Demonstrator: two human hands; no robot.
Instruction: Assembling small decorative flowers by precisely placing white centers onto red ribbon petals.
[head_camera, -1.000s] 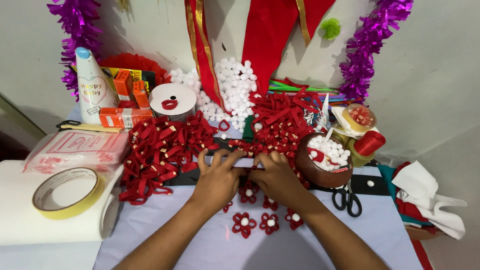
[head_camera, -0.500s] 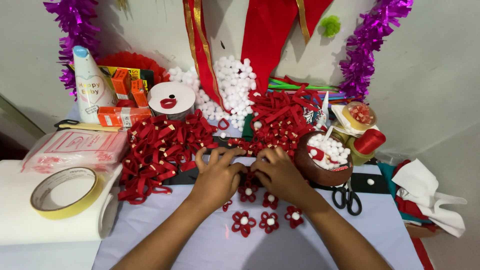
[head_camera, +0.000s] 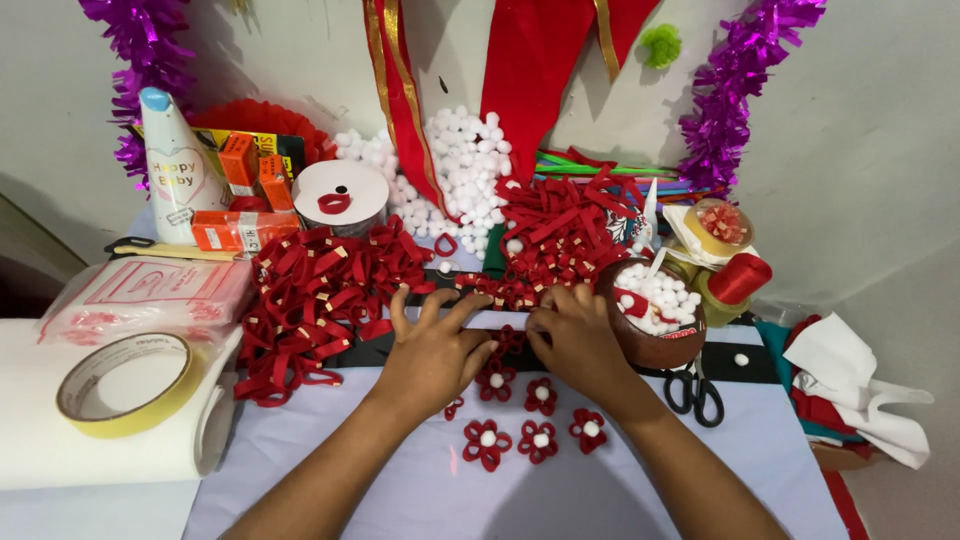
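Resting side by side on the tabletop (head_camera: 330, 470), both hands press on a red ribbon flower (head_camera: 508, 342): left hand (head_camera: 435, 352) flat, fingers spread, right hand (head_camera: 578, 340) curled over it (grip hidden). Just right, a brown bowl (head_camera: 655, 345) holds white pompoms (head_camera: 658, 300); finished flowers (head_camera: 538, 440) lie below.

We see red ribbon flowers (head_camera: 487, 443) with white pompom centres, purple tinsel (head_camera: 722, 95), a yellow tape roll (head_camera: 125, 383), a pale lilac tabletop (head_camera: 560, 500).
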